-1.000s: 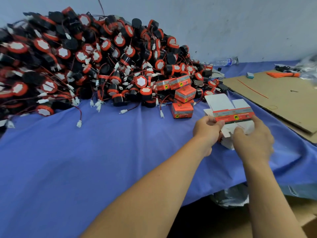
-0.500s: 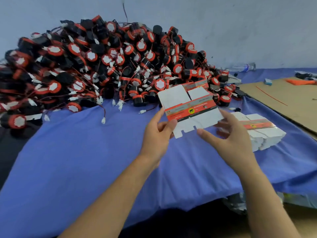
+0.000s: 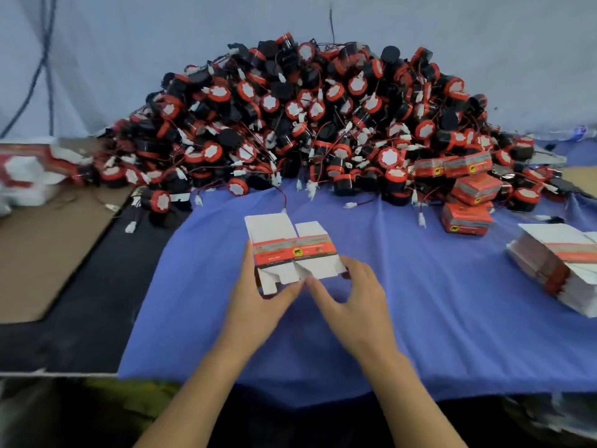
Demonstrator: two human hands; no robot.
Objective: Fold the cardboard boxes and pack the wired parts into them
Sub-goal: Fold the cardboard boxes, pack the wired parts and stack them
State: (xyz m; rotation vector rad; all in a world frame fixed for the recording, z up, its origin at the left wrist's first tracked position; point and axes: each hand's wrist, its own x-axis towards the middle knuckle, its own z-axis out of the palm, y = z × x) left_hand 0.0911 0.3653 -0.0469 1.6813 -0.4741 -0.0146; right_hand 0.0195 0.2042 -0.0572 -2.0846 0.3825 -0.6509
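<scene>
A flat white cardboard box blank with a red band (image 3: 292, 250) is held above the blue cloth (image 3: 420, 302) in front of me. My left hand (image 3: 258, 302) grips its left edge and lower flaps. My right hand (image 3: 352, 295) pinches its lower right flaps. A big heap of black and red round wired parts (image 3: 307, 124) with white connectors fills the back of the table. A stack of flat box blanks (image 3: 559, 263) lies at the right.
Several folded red boxes (image 3: 468, 202) sit at the heap's right foot. A brown cardboard sheet (image 3: 42, 240) and a black surface lie to the left, with more flat blanks (image 3: 26, 176) at the far left. A grey wall stands behind.
The view has swung left, so the blank stack now sits far right. Both hands brought the blank nearer and lower, and my fingers moved onto its bottom flaps.
</scene>
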